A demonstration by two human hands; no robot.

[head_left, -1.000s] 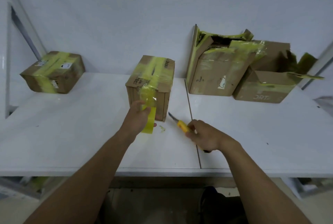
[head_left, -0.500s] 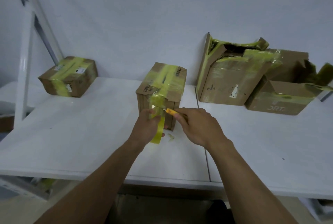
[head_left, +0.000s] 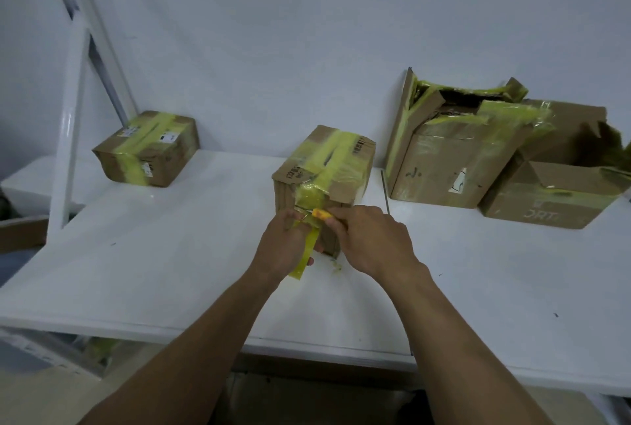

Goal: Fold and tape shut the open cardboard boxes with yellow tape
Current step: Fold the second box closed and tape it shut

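While the left hand (head_left: 283, 247) curls round a tape roll (head_left: 303, 255) held on edge just in front of the middle box (head_left: 324, 165), the right hand (head_left: 372, 240) grips a yellow-handled knife (head_left: 322, 213) at the strip running from the box's front face down to the roll. Both hands sit close together against that front face, the left at its near-left corner and the right just beside it. Yellow tape already crosses the middle box's closed top. Four boxes stand on the white table (head_left: 170, 254): the middle box and a left box (head_left: 146, 149), both taped shut, and at the right a tall box (head_left: 454, 158) with torn flaps open, touching a low box (head_left: 560, 192), also open. One roll and one knife are visible.
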